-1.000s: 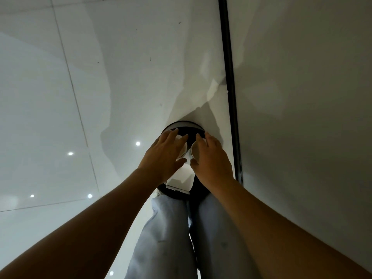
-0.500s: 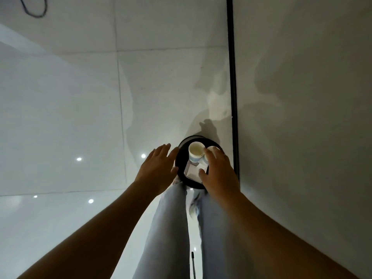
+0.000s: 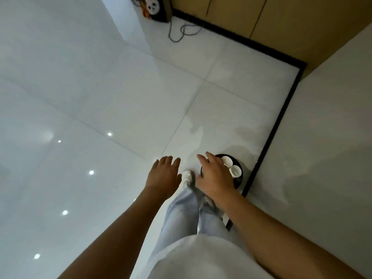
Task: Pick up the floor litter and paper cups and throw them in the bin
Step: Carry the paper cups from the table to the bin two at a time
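Note:
A round black bin (image 3: 242, 174) stands on the white tile floor beside the black skirting of the right wall. Two white paper cups (image 3: 231, 167) lie inside it, mouths up. My right hand (image 3: 214, 176) hovers above the bin's left half with fingers spread and holds nothing. To the left of it, over bare floor, my left hand (image 3: 164, 175) is held out flat and empty. My right hand hides the rest of the bin's contents.
My legs in light jeans and a white shoe (image 3: 187, 177) stand just left of the bin. A grey wall (image 3: 322, 137) runs along the right. Far ahead, a dark box with a panda picture (image 3: 155, 8) and a loose cable (image 3: 181, 31) lie by wooden cabinets.
Both hands let the cups drop into the bin and drew back, fingers spreading. The view rose and widened as I straightened up, bringing the far corner of the room into sight.

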Demonstrator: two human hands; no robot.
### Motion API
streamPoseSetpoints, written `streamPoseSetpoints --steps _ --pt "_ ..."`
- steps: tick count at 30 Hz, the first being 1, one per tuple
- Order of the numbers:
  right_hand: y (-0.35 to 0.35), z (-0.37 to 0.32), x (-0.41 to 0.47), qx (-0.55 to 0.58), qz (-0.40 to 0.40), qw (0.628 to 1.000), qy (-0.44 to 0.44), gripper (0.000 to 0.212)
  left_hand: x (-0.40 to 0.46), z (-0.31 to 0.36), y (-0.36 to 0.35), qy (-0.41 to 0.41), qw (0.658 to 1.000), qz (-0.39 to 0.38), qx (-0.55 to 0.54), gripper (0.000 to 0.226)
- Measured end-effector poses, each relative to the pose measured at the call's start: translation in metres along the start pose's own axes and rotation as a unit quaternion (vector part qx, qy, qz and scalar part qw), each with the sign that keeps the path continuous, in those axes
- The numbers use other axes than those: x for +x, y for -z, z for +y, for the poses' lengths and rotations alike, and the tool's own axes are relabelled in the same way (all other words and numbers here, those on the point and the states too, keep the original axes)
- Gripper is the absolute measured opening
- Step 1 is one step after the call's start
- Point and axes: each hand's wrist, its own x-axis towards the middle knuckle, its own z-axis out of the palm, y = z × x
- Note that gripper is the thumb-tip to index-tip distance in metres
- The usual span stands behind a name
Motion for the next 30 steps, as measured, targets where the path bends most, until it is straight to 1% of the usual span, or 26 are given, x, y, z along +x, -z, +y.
streamPoseSetpoints --steps 3,6,10,13,16,24,30 --pt "-0.002 -0.044 -0.027 -0.060 -0.024 0.995 0.072 0.060 -0.058 -0.020 -0.004 0.066 0.996 0.034 -0.043 0.053" --pt "-0.009 -0.093 -0.049 -0.106 -0.041 0.983 0.143 0.060 -0.112 -0.043 -0.009 0.139 0.983 0.067 -0.100 0.053" --pt "-0.027 -0.165 -0.071 -0.160 -0.067 0.957 0.232 0.058 -0.179 -0.086 -0.029 0.236 0.951 0.104 -0.171 0.054" --pt "-0.050 -0.227 -0.083 -0.205 -0.082 0.927 0.302 0.058 -0.230 -0.127 -0.050 0.301 0.921 0.120 -0.215 0.053" --pt "-0.087 -0.294 -0.097 -0.244 -0.098 0.898 0.352 0.059 -0.283 -0.174 -0.077 0.357 0.891 0.130 -0.248 0.052" --pt "-0.206 -0.464 -0.166 -0.290 -0.139 0.831 0.454 0.056 -0.428 -0.297 -0.148 0.457 0.830 0.124 -0.295 0.052" --pt "-0.263 -0.557 -0.206 -0.326 -0.159 0.781 0.508 0.057 -0.507 -0.369 -0.179 0.509 0.786 0.130 -0.326 0.051"
